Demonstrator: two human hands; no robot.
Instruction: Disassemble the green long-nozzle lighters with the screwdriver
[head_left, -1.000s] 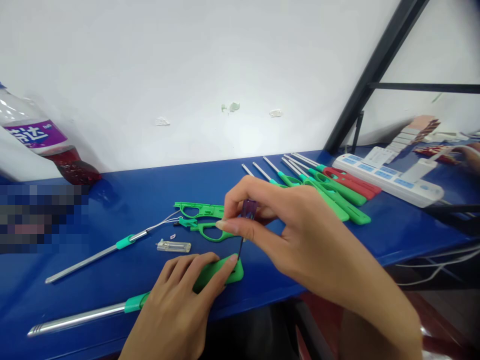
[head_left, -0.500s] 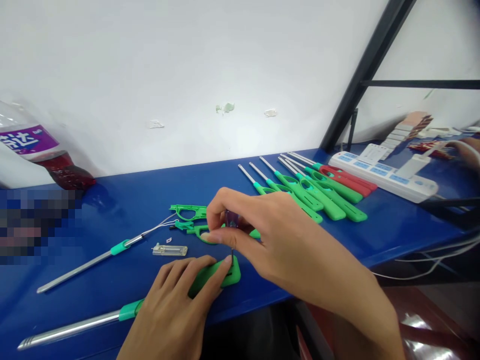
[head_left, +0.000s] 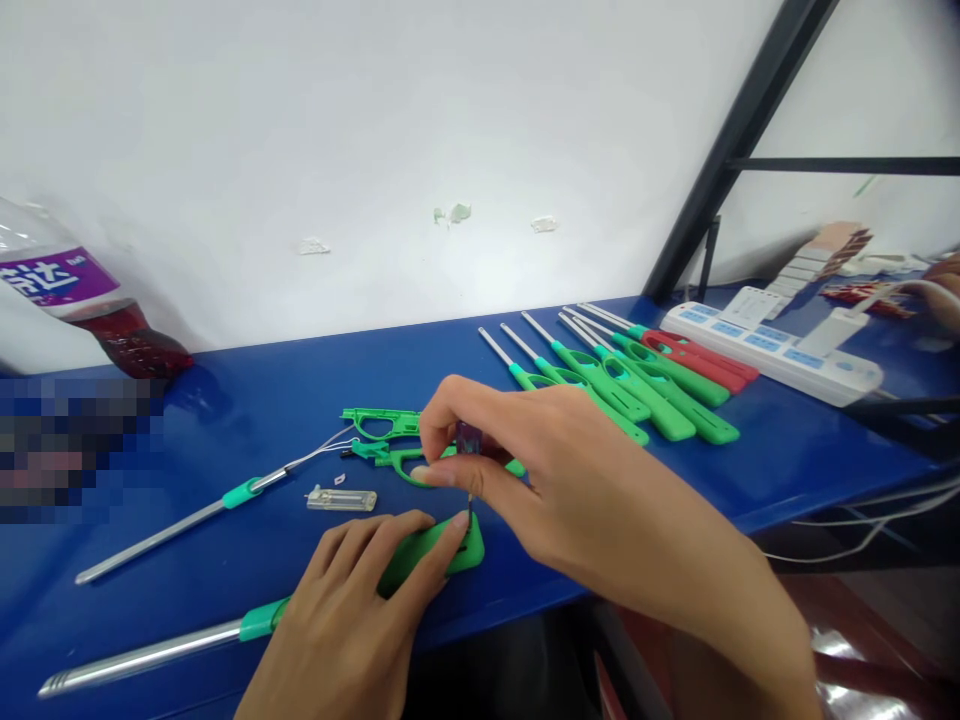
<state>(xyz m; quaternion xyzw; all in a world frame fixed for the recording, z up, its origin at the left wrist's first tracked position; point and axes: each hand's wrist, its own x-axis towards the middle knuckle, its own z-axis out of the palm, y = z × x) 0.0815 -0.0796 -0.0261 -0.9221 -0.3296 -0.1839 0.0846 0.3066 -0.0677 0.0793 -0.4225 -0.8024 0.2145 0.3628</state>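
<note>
My left hand (head_left: pixel 360 600) presses a green long-necked lighter (head_left: pixel 427 555) flat on the table near its front edge, fingers wrapped over the handle. The lighter's metal tube points left. In my right hand (head_left: pixel 517 470) is a screwdriver (head_left: pixel 469 440) with a dark purple handle, pinched upright; its thin shaft meets the end of the green handle beside my left index finger. Behind my hands lie two opened green casing halves (head_left: pixel 386 425), a loose metal tube (head_left: pixel 180 530) with wires, a clear fuel tank (head_left: pixel 341 499) and a small pale piece (head_left: pixel 340 479).
Several green lighters (head_left: pixel 667 415) and red lighters (head_left: pixel 712 365) lie in a row at the right. Beyond them sits a white power strip (head_left: pixel 772 350) by a black metal frame (head_left: pixel 720 170). A bottle of dark red drink (head_left: pixel 135 340) stands at the left. A person's hand (head_left: pixel 943 295) shows far right.
Hardly anything differs; the whole view has shifted by a few pixels. My right hand still holds the screwdriver at the same spot on the lighter, and my left hand stays put.
</note>
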